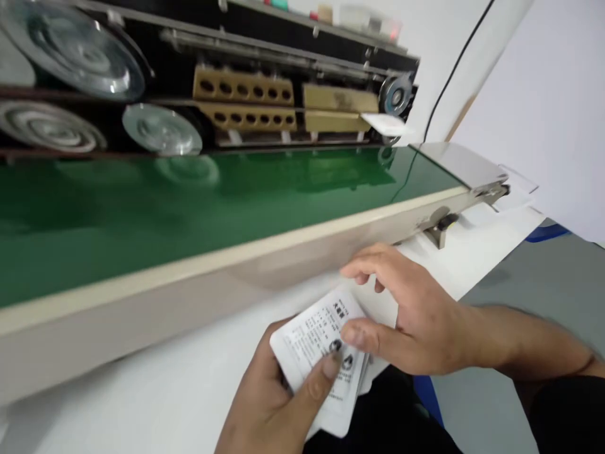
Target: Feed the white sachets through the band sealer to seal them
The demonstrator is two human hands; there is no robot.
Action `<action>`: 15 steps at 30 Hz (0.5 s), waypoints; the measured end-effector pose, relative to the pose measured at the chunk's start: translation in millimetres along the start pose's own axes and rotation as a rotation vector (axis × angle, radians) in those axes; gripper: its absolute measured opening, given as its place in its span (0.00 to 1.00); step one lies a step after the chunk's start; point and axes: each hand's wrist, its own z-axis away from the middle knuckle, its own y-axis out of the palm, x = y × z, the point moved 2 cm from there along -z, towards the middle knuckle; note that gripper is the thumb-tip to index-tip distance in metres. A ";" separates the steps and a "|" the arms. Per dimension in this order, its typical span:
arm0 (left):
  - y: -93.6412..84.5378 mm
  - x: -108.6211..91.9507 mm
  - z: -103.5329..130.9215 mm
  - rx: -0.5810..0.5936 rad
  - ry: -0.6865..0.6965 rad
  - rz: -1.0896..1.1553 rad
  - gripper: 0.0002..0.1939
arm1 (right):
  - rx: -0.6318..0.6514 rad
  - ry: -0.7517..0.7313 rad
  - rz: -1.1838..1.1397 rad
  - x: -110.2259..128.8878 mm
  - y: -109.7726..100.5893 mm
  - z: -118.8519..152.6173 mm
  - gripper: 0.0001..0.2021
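Note:
My left hand [288,391] is closed around a small stack of white printed sachets [314,334], its thumb pressed flat on the top one. Black text and two dark round symbols show on that upper face. Beside the stack, my right hand [406,309] is open, with fingers spread and curved. Its thumb tip overlaps the right edge of the stack; whether it touches cannot be told. Both hands are in front of a band sealing machine [265,38]. Another white sachet [385,124] sticks out at the machine's right end, near a small roller.
A green conveyor belt [198,208] runs beneath the sealer's wheels [163,129] and brass-coloured blocks [246,101]. Its pale side rail [265,258] lies between belt and hands. A metal end plate [460,164] and a bracket with a black knob [447,222] are at right. A black cable [454,69] hangs behind.

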 end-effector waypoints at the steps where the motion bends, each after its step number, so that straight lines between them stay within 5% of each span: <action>1: -1.8 0.2 0.9 0.009 0.015 -0.029 0.31 | 0.077 0.015 -0.060 -2.4 7.5 3.4 0.21; 4: -3.9 1.6 3.9 0.055 0.027 0.005 0.28 | 0.196 -0.007 -0.092 -11.0 22.2 5.9 0.32; 9: 1.3 -2.1 8.8 0.036 -0.071 0.178 0.26 | 0.174 -0.012 -0.065 -16.8 31.6 6.9 0.34; 15: 4.2 -6.5 13.5 0.188 -0.067 -0.011 0.32 | 0.290 0.160 -0.057 -19.6 28.1 6.4 0.38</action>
